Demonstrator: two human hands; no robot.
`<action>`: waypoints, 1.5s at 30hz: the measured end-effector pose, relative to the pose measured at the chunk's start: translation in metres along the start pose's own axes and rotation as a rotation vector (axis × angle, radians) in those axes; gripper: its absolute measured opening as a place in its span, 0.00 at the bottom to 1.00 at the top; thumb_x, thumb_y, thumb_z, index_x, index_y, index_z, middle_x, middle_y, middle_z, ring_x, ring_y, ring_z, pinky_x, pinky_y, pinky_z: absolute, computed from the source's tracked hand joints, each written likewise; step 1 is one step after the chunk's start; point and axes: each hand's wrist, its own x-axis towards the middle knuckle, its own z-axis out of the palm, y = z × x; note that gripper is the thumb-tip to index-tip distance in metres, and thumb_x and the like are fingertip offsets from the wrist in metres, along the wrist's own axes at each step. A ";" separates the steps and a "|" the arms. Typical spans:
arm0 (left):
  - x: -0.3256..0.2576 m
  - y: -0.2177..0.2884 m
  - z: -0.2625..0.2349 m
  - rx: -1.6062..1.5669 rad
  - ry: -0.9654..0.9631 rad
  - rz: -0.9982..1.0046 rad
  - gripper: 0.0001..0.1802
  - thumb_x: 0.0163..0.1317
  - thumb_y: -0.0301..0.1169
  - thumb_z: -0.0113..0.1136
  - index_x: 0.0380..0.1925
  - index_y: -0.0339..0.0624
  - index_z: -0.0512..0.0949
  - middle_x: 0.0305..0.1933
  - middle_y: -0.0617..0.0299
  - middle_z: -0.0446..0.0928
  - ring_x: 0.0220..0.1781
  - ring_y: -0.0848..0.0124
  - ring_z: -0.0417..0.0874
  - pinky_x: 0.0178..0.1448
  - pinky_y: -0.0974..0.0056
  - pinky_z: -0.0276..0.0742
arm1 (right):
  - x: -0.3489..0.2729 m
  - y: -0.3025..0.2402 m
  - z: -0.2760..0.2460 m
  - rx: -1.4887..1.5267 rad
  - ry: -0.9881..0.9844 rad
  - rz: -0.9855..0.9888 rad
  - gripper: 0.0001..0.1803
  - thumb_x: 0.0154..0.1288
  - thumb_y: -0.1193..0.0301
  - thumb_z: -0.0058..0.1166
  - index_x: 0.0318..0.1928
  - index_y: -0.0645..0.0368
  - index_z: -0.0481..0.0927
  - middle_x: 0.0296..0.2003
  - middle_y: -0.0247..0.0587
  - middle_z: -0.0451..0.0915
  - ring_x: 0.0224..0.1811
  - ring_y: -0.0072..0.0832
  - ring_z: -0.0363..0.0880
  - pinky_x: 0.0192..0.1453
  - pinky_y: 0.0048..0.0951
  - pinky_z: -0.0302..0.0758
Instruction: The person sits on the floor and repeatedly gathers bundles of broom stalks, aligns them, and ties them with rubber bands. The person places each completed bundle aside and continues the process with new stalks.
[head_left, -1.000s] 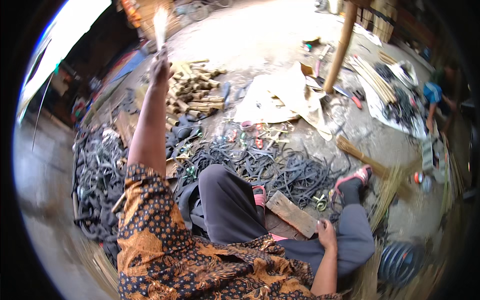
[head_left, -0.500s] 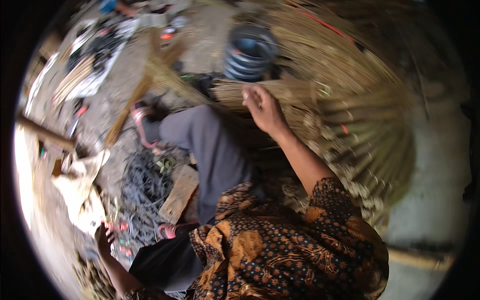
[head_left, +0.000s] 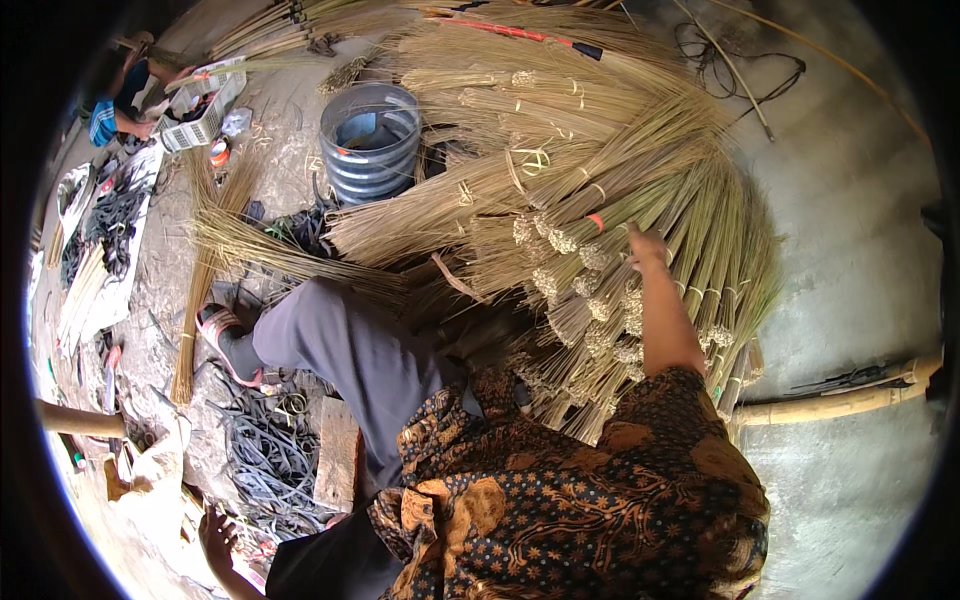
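My right hand is stretched out over a fan of tied bundles of thin straw-like sticks. Its thumb and forefinger look apart at the bundles' bound ends; whether they touch a bundle I cannot tell. Down at the lower left, my left hand hangs with its fingers spread and holds nothing. Nearest to it are a pale crumpled sack and a heap of dark rubber-like strips. Several bundles carry pale ties, and a red band shows near my right hand.
A ribbed dark bucket stands left of the pile. Loose stick bundles cross on the floor beside my sandalled foot. A wooden block lies by my leg. Another person is at the far left beside a white basket.
My right hand has moved right from near the bucket to the tied bundles. The view has turned rightward and sharpened. My left hand stays low at the left.
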 end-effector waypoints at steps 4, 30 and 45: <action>-0.020 -0.013 -0.005 0.012 0.000 -0.003 0.30 0.70 0.61 0.60 0.59 0.52 0.76 0.46 0.66 0.80 0.41 0.71 0.84 0.34 0.64 0.78 | 0.022 0.005 0.040 -0.301 -0.027 -0.112 0.36 0.72 0.41 0.57 0.61 0.62 0.83 0.47 0.55 0.88 0.42 0.41 0.90 0.52 0.41 0.86; -0.108 0.120 0.065 0.001 0.014 0.428 0.37 0.74 0.58 0.57 0.70 0.41 0.72 0.57 0.53 0.80 0.51 0.64 0.84 0.51 0.60 0.79 | -0.290 -0.096 0.095 1.463 -1.035 -0.422 0.14 0.66 0.68 0.59 0.49 0.59 0.74 0.34 0.41 0.80 0.35 0.33 0.85 0.46 0.44 0.87; -0.264 0.322 0.184 -0.980 -0.091 0.939 0.26 0.71 0.38 0.70 0.62 0.35 0.76 0.34 0.66 0.75 0.33 0.76 0.73 0.41 0.67 0.72 | -0.456 -0.046 0.134 0.373 -1.335 -1.579 0.26 0.59 0.64 0.67 0.52 0.62 0.72 0.32 0.51 0.81 0.33 0.47 0.85 0.40 0.48 0.81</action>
